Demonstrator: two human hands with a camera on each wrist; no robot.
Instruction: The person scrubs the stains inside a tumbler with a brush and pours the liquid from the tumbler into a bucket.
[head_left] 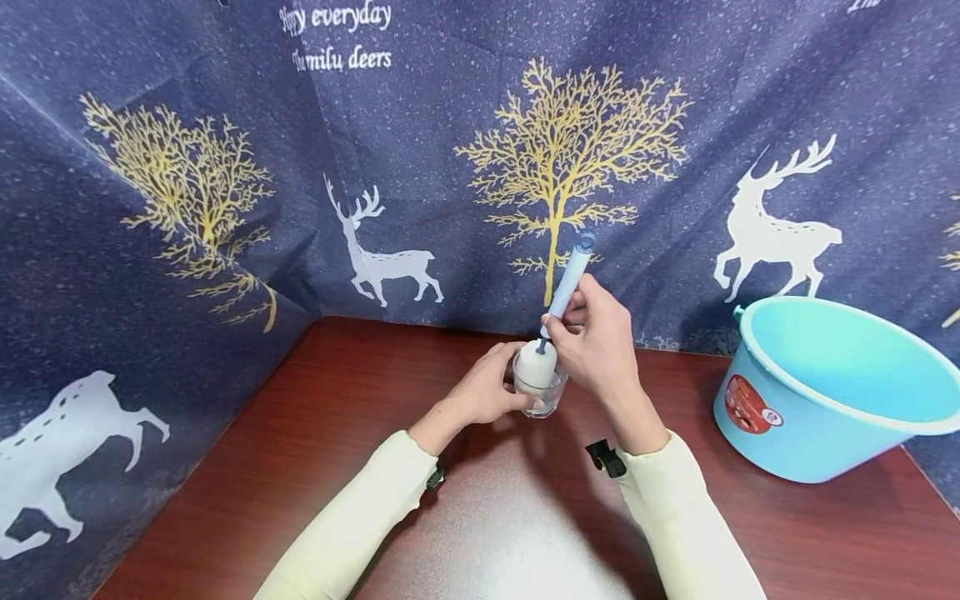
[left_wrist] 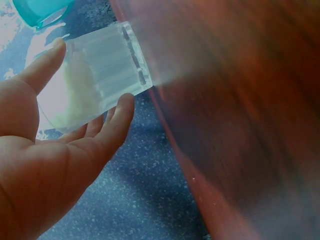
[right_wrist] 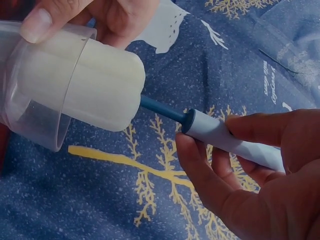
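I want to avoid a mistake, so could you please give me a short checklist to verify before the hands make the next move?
1. Left hand holds the clear cup: ok.
2. Right hand grips the pale blue handle: ok.
3. Dark blue stem meets the white sponge head: ok, no gap visible.
4. White sponge head fully inside the clear cup: not ok, part sticks out past its mouth.
5. Clear cup's base resting on the table: cannot tell.
6. Light-blue bucket apart from both hands: ok.

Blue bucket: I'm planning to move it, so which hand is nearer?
Right. The right hand, holding the pale-blue handle, is left of the blue bucket; the left hand, holding the clear cup, is farther left.
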